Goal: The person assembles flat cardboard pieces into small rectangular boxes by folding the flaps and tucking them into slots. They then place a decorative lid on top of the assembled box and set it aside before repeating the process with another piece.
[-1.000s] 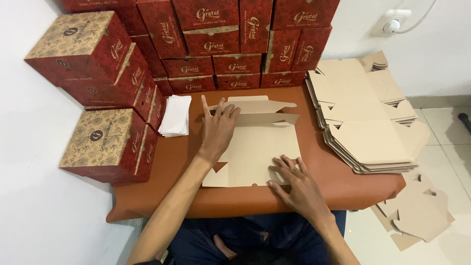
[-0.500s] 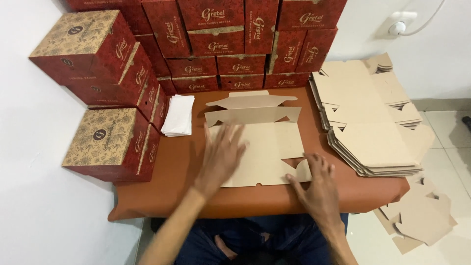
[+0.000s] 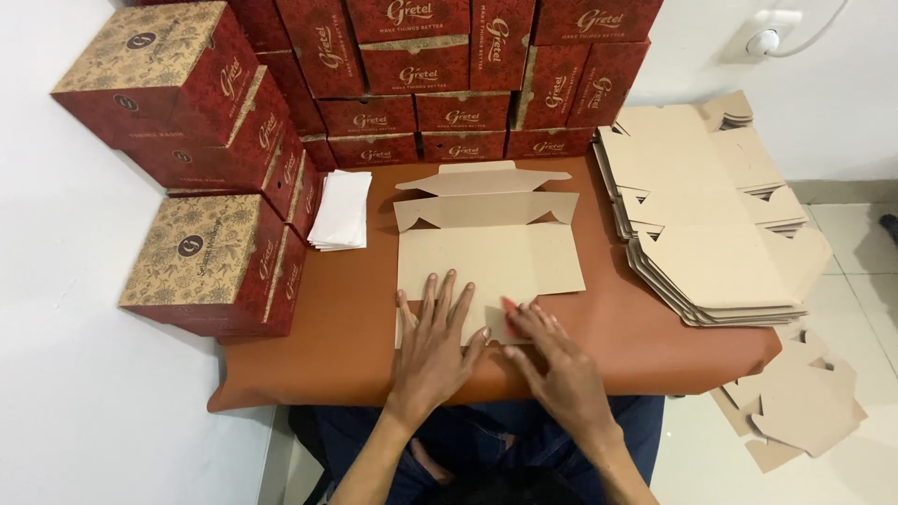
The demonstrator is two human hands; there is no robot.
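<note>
From the head view, a flat box blank point(image 3: 488, 257) lies in the middle of the brown desk point(image 3: 645, 327), its flaps toward the far edge. The left hand point(image 3: 435, 341) rests palm-down, fingers spread, grip open, on the blank's near edge. The right hand point(image 3: 554, 363) lies just beside it, fingers extended and open, touching the blank's near right corner. A stack of blanks point(image 3: 711, 215) sits at the right edge. White papers point(image 3: 341, 210) lie toward the left. Red boxes point(image 3: 421, 84) are piled along the far and left edges.
</note>
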